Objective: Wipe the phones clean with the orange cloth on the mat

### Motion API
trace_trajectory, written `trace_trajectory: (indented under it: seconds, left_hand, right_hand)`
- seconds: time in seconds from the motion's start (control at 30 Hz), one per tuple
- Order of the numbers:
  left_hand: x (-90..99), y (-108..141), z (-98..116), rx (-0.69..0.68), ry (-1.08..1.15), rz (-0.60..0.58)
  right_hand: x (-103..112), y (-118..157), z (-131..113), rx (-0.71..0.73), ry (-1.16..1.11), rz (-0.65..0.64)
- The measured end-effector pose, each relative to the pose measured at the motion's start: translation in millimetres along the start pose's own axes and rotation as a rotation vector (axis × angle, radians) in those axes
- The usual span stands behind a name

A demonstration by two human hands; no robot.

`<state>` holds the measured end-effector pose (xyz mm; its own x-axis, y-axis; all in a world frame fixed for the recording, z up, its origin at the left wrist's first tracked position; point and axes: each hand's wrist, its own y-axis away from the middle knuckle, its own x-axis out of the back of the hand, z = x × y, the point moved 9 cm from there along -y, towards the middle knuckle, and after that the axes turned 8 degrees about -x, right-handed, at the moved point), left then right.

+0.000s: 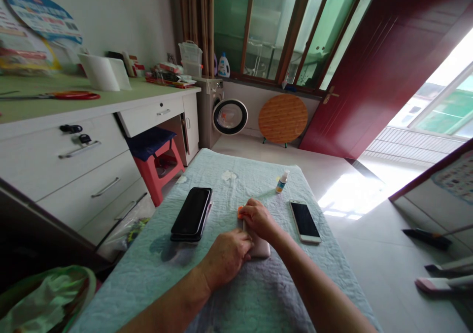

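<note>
A pale, flat phone [261, 250] lies on the cloth-covered table, mostly hidden under my hands. My left hand [229, 254] is closed on its left side. Over its far end, my right hand [258, 219] pinches a small orange cloth [240, 212], of which only a corner shows. To the left rests a stack of dark phones [192, 214], black screen up. On the right is a white phone [305, 221] with a dark screen. Beyond my right hand stands a small spray bottle [282, 182] with a white top.
A light-blue quilted cover [236, 175] spreads over the table. Left of it are a red stool [155, 165] and a drawer desk [88, 150]. Farther off, a washing machine [207, 106] has its door open. A round wooden tabletop [283, 118] leans by the wall.
</note>
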<state>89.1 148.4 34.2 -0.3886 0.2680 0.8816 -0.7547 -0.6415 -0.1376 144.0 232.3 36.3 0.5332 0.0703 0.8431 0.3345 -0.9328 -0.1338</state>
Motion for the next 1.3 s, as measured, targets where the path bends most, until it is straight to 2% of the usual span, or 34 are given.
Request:
trace_trajectory:
  seconds: [0.1, 0.3, 0.43, 0.57, 0.8, 1.0, 1.1, 1.3]
  left_hand:
    - [1.7, 0, 1, -0.01, -0.032, 0.02]
    - [3.8, -1, 4, -0.041, -0.07, 0.003]
    - [2.2, -1, 3, -0.035, -0.068, -0.003]
    - [2.2, -1, 2, -0.021, -0.04, 0.011]
    - [9.6, -1, 7, -0.068, 0.04, 0.085]
    - [7.7, -1, 5, -0.036, -0.047, 0.021]
    - [6.2, -2, 6, -0.039, -0.076, -0.014]
    - [7.1, -1, 7, -0.04, -0.073, -0.027]
  right_hand:
    - [11, 3, 12, -0.014, -0.013, 0.024]
    - [29, -3, 43, -0.184, 0.047, 0.111]
    - [23, -8, 33, -0.205, 0.088, 0.128]
    - [10, -4, 11, -0.118, 0.075, 0.089]
    - [7, 31, 2, -0.026, -0.001, -0.01]
    - [21, 58, 9, -0.027, -0.015, -0.017]
    - [30, 55, 23, -0.06, 0.013, 0.045]
    - [35, 22, 47, -0.133, 0.095, 0.121]
